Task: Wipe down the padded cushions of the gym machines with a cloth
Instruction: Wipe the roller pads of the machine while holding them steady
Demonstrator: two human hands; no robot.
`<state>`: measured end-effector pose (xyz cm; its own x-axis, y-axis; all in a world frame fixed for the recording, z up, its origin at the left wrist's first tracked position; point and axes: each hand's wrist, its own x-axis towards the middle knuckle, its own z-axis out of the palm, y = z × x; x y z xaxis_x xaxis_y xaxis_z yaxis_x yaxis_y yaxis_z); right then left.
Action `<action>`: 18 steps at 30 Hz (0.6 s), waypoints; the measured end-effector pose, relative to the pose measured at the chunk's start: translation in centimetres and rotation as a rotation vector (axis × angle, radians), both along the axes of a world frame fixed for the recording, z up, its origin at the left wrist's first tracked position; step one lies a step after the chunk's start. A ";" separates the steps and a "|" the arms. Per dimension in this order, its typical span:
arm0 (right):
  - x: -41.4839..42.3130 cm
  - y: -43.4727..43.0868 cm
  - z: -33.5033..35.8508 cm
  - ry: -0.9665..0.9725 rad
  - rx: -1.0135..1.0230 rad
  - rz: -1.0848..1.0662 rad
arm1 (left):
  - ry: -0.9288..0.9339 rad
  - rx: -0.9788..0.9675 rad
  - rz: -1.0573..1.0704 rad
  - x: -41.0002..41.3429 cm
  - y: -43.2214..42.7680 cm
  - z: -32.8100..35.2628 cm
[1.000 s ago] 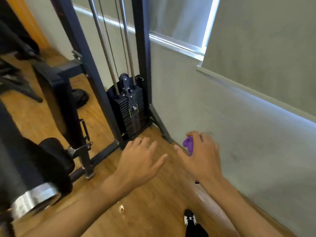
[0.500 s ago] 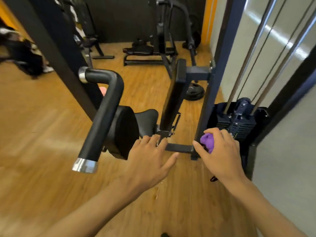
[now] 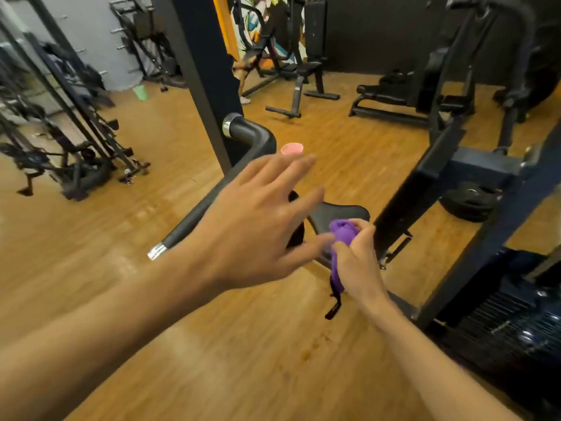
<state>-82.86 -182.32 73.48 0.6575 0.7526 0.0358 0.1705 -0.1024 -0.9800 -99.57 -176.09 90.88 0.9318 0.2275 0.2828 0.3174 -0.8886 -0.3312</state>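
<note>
My right hand (image 3: 356,262) grips a bunched purple cloth (image 3: 341,238) and holds it at the near edge of the machine's black padded seat (image 3: 343,212). A black strap dangles below the cloth. My left hand (image 3: 258,220) hovers spread in front of the seat, fingers straight, holding nothing, and hides a round black pad behind it. The machine's upright back pad (image 3: 425,183) stands tilted to the right of the seat. A black handle bar (image 3: 252,138) with silver end caps curves past the left hand.
A dark steel post (image 3: 200,71) rises behind the handle. The weight stack (image 3: 516,314) sits low at the right, a weight plate (image 3: 469,205) beyond the back pad. Other benches and racks stand across the wooden floor, with a person's legs far back and a pink cup (image 3: 292,148).
The view swung left from the wall and weight stack to the seat. My right hand moved the cloth down onto the seat's edge. My left hand rose and spread in front of the round pad.
</note>
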 end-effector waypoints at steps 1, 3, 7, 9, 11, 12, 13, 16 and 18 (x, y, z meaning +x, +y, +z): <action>-0.2 1.2 0.5 0.053 0.043 0.009 | 0.030 0.035 0.036 0.3 0.9 1.2; -1.1 3.5 1.1 0.074 0.131 -0.015 | 0.100 0.060 0.097 0.7 2.9 2.9; -3.9 7.8 1.6 0.078 0.269 -0.082 | 0.321 -0.012 0.055 0.6 6.7 4.4; -5.0 9.5 1.4 0.080 0.296 -0.163 | 0.365 -0.088 0.031 0.8 7.6 4.4; -5.9 11.0 0.8 0.026 0.318 -0.243 | 0.341 -0.139 0.011 1.0 8.1 4.3; -6.3 11.7 0.5 -0.018 0.331 -0.270 | 0.313 -0.169 -0.005 1.1 8.2 4.1; -6.7 12.4 0.2 -0.060 0.348 -0.287 | 0.287 -0.204 -0.020 1.1 8.3 4.0; -7.3 14.2 -0.5 -0.164 0.371 -0.360 | 0.243 -0.270 -0.080 1.3 8.8 3.7; -7.1 15.2 -0.4 -0.145 0.361 -0.408 | 0.229 -0.305 -0.138 1.4 9.1 3.6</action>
